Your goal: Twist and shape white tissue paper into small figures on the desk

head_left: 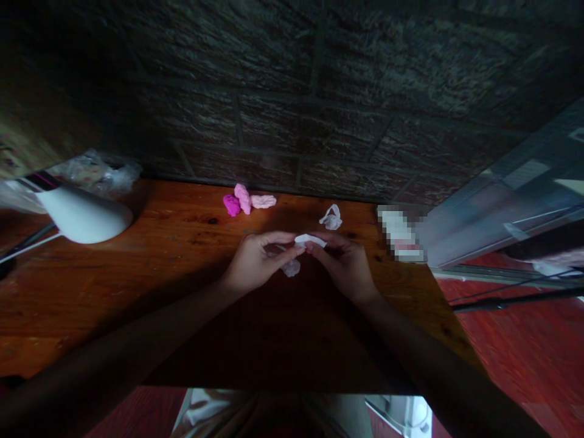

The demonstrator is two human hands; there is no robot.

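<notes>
Above the middle of the wooden table, my left hand [256,260] and my right hand [347,263] pinch a small white angular piece [310,240] between thumbs and fingers. It looks flat or folded; whether it is paper or soft clay I cannot tell. Partly hidden by my left thumb, a translucent crumpled bit [291,267] shows just below that hand. Beyond my right hand lies a crumpled whitish scrap [332,217]. Farther back on the left sit a magenta lump [231,205] and two pale pink lumps [243,198], close together, with wrinkled surfaces.
The wooden table [182,243] runs up to a dark stone-patterned wall [274,91]. On the left are a white cone-shaped object [86,213] with a cord and some clear plastic bags [98,173]. A blurred-out pale box [401,234] lies near the right edge, beside a glass panel [493,194].
</notes>
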